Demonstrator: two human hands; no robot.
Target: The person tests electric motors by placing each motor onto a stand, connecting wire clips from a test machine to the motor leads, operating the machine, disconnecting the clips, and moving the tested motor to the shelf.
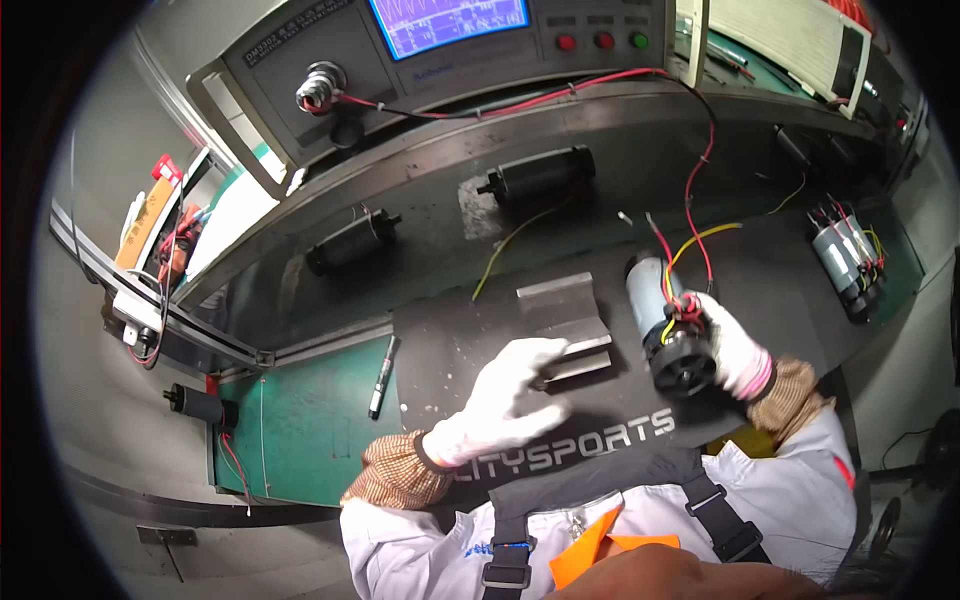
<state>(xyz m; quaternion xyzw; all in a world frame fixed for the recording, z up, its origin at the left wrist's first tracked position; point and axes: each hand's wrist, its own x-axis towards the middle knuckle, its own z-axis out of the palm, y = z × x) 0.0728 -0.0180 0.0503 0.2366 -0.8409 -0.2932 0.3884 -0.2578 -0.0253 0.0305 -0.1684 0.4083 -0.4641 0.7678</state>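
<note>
A grey cylindrical electric motor (650,298) with a black slotted wheel (684,365) on its near end is right of centre. My right hand (735,348), in a white glove, grips it from the right, its fingers by the red connectors (686,307). Red and yellow-green wires run over the motor's body. To the left, my gloved left hand (500,402) is empty, thumb and fingers spread, with its fingertips beside a bent metal cradle (565,312). The cradle lies on a black mat (455,345).
A test instrument (440,65) with a lit screen stands at the back, its red and black lead reaching toward the motor. Black motors (540,175) rest on the conveyor beyond the mat. Grey motors (845,255) sit at right, a marker pen (383,378) and another motor (200,405) at left.
</note>
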